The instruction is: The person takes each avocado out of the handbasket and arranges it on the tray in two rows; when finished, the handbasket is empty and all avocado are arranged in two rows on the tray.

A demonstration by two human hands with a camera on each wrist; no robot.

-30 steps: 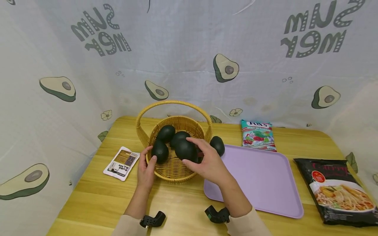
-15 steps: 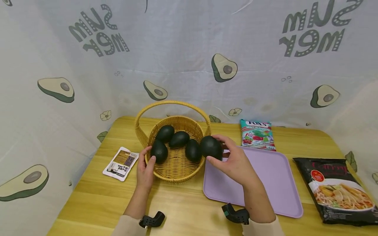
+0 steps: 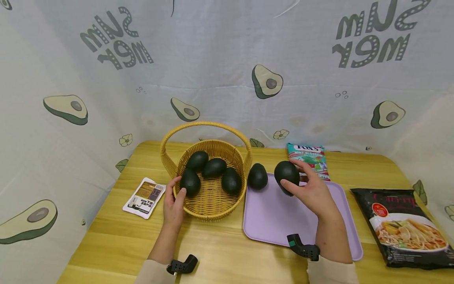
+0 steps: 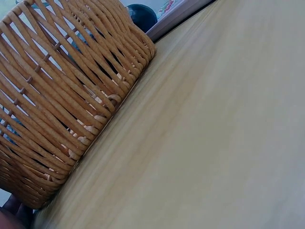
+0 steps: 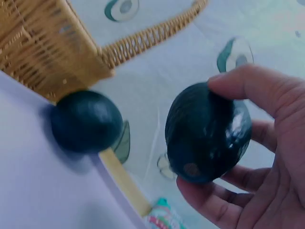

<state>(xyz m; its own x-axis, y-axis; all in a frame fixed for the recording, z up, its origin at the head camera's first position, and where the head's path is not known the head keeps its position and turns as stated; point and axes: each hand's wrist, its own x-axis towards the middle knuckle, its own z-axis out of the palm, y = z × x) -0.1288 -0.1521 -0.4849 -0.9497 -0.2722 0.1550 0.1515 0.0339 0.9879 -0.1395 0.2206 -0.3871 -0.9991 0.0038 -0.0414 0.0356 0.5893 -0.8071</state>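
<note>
A yellow wicker basket (image 3: 209,215) with a tall handle stands left of centre, with several dark green avocados (image 3: 214,168) lying inside. My left hand (image 3: 173,207) grips its left rim, thumb over the edge; in the left wrist view the woven wall (image 4: 71,90) fills the upper left. My right hand (image 3: 315,193) holds another avocado (image 3: 287,176) between thumb and fingers, above the lilac tray (image 3: 280,221). In the right wrist view this held avocado (image 5: 207,133) appears clear of the tray surface. One more avocado (image 3: 257,176) rests at the tray's far left corner, close beside the basket.
Behind the tray lies a teal candy bag (image 3: 306,154), partly hidden by my right hand. A black noodle packet (image 3: 400,228) is at the right. Left of the basket is a small white-and-brown sachet (image 3: 144,198). A printed curtain (image 3: 220,59) hangs behind the wooden table (image 3: 220,252).
My right hand has carried the avocado from above the basket rightward to above the tray. The left hand has stayed on the basket rim.
</note>
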